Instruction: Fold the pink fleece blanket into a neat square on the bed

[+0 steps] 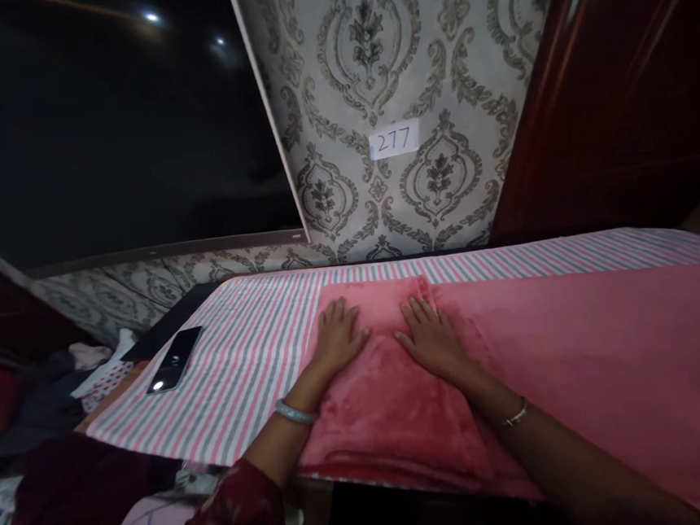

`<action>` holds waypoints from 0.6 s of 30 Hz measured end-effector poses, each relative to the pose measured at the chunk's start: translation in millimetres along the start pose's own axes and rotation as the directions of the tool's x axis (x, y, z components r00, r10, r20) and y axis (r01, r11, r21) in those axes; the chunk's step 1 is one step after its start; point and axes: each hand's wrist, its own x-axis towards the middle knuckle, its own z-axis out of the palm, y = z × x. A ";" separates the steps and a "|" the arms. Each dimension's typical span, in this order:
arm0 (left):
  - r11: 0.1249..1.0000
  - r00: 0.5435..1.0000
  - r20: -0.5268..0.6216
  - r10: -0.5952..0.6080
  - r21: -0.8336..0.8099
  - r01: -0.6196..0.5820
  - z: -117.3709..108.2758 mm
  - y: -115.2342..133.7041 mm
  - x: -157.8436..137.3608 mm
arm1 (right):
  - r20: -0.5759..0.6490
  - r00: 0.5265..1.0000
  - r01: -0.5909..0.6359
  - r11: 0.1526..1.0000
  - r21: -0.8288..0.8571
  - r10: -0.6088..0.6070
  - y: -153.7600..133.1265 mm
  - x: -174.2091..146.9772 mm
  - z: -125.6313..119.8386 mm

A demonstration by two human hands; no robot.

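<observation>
A pink plush blanket [603, 355] lies over a striped cloth, with its left part folded over into a thicker panel. My left hand [337, 337] rests flat on the left side of that folded panel, fingers spread. On its right side, near the fold's edge, my right hand [431, 337] also lies flat with the fingers apart. Both palms press on the plush and neither hand grips anything. The pink, grey and white striped cloth [240, 337] shows to the left of the blanket and along its back edge.
A smartphone [175, 359] lies on the striped cloth at the left. Behind stand a large dark television [123, 127] and a patterned wall bearing a paper label [394, 139]. A dark red wooden panel [623, 100] rises at right. Heaped clothes [88, 490] fill the lower left.
</observation>
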 end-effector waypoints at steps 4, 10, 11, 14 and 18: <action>0.923 0.971 -0.073 -0.229 -0.333 0.193 -14.4 -38.7 -34.5 | 0.044 0.999 0.013 0.999 -0.041 -0.011 5.0 13.8 -10.0; 0.359 0.876 0.204 -0.436 -0.854 0.378 -23.5 -59.2 -120.0 | 0.104 0.987 0.107 0.983 0.150 -0.123 0.1 85.5 -27.7; 0.274 0.865 0.243 -0.438 -0.881 0.386 -25.2 -54.7 -129.1 | 0.147 0.980 0.102 0.977 0.186 -0.131 -1.7 98.8 -26.6; 0.119 0.866 0.298 -0.400 -0.921 0.372 -28.0 -38.4 -143.5 | 0.244 0.960 0.084 0.971 0.225 -0.140 -4.2 132.0 -19.5; -0.006 0.902 0.334 -0.275 -0.938 0.346 -21.1 -27.2 -147.1 | 0.358 0.923 0.048 0.967 0.251 -0.139 1.3 158.0 -13.7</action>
